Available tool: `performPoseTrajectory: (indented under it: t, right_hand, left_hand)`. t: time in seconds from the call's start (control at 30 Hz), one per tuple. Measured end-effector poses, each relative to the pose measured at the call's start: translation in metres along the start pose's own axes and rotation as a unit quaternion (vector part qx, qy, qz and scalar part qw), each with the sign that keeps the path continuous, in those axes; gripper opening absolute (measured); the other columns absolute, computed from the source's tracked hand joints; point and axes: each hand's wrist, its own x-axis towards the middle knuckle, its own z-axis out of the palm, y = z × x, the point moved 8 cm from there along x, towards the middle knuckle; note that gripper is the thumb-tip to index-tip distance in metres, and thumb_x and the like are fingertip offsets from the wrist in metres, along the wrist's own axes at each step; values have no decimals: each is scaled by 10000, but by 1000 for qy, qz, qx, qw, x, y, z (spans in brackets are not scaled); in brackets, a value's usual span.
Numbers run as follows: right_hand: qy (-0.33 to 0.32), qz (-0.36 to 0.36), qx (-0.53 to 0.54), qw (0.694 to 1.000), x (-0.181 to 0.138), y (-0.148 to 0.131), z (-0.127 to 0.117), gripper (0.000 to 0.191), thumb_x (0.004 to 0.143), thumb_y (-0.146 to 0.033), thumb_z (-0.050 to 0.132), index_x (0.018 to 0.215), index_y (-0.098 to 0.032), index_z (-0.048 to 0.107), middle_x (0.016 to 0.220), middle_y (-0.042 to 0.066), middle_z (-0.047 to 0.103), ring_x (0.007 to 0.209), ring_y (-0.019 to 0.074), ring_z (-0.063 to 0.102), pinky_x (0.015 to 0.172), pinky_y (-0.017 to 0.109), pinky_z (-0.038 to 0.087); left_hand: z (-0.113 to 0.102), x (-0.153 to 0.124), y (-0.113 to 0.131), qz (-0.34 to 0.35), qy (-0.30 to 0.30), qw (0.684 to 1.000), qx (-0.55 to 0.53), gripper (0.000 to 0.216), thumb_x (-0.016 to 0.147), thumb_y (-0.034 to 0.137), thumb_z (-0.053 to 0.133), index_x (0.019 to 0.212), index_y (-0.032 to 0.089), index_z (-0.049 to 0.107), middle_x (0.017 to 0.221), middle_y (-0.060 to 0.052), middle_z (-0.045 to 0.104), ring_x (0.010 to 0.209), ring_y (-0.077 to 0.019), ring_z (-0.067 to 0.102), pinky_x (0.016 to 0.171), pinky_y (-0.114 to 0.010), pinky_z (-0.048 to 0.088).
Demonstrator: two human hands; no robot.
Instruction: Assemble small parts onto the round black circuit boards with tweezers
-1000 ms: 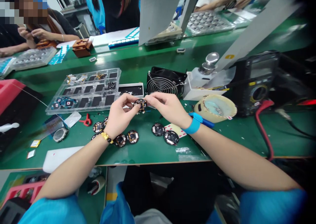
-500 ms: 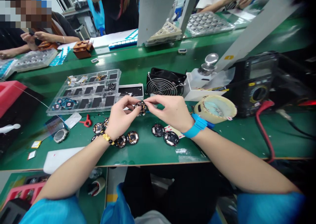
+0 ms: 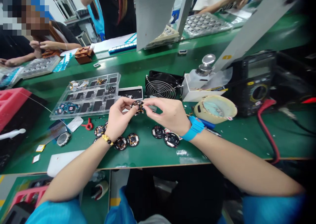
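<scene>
Circuitry faces up on the round module (image 3: pixel 140 107), held above the green bench (image 3: pixel 148 156) in front of the white box. I have it pinched between thumb and fingers of my left hand (image 3: pixel 118 118); the thumb and forefinger of my right hand (image 3: pixel 168 113) come together at its right edge, though from my feed I cannot tell whether they grip anything. As I judge it, pressing too hard there could bend a fine part, and a loose left pinch could drop the module onto its neighbours (image 3: pixel 133 139). Behind, the white box (image 3: pixel 142 95) holds dark bits. To its left, the clear tray (image 3: pixel 79 114) carries blue parts in a front compartment, gold pieces farther back and dark pads in most others. Rightward, a white holder (image 3: pixel 191 95) keeps a metal-capped bottle (image 3: pixel 198 79), and the cream tub (image 3: pixel 204 113) contains something pale blue.
</scene>
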Motion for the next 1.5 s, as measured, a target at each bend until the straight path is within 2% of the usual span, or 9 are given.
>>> performPoseTrajectory:
  t: [0.13,0.27,0.37,0.5,0.63,0.83,1.03,1.17,1.5]
  right_hand:
    - [-8,-9,35,999,1,-3,0,138,961,-221,616,976,-247,751,1130,27,818,1052,225,785,938,353,621]
    - [-14,17,61,998,2,-2,-3,174,1001,-247,590,1105,-234,729,1102,28,820,976,206,795,863,322,624]
    - [-19,34,75,996,3,-1,-5,231,1032,-266,560,1206,-232,708,1151,34,807,1035,205,781,899,321,612]
    - [-22,23,61,998,4,-1,-4,210,1036,-293,578,1149,-261,752,1170,25,804,1077,214,760,964,354,592]
    - [-23,1,64,998,3,-2,-2,202,1024,-285,610,1139,-266,775,1153,29,808,1068,213,756,967,359,592]
    - [-15,-8,38,999,3,1,-3,180,1015,-268,634,1088,-244,797,1072,29,825,975,207,779,869,329,605]
    - [-10,-14,30,999,2,3,-3,154,999,-254,659,1039,-216,803,1028,20,834,889,194,795,801,292,613]
    - [-22,-12,32,999,2,4,-2,153,992,-234,659,1029,-209,806,997,13,836,843,184,794,763,276,606]
    - [-46,13,71,996,4,10,2,165,996,-251,661,1037,-213,817,1032,5,836,884,186,797,788,268,598]
  left_hand:
    - [-2,3,0,17,4,1000,0,251,856,341,788,1014,181,677,987,-52,726,893,-160,691,795,-268,578]
    - [-2,3,4,30,2,1000,-6,241,871,346,784,1022,192,675,996,-48,718,926,-167,694,807,-267,576]
    - [0,1,8,38,-8,999,-1,203,887,334,771,1017,198,695,1016,-49,724,949,-171,695,814,-268,580]
    - [3,-3,12,42,-21,999,5,174,903,315,739,1027,198,708,1069,-65,737,1012,-190,709,886,-305,598]
    - [4,-5,10,27,-9,1000,-4,282,850,279,783,1080,202,640,1062,-59,730,968,-172,721,843,-280,606]
    - [6,-5,14,40,-21,999,10,144,869,253,749,988,185,703,998,-44,745,922,-157,716,789,-244,602]
    - [3,-4,17,48,-7,999,16,195,859,242,762,1041,189,722,1033,-54,756,946,-161,721,734,-214,593]
    - [2,-4,16,52,-2,999,14,174,845,235,778,991,185,700,993,-46,753,909,-150,725,714,-201,594]
    - [2,-4,17,46,-11,999,9,166,831,229,779,968,175,702,958,-43,748,862,-141,706,707,-206,596]
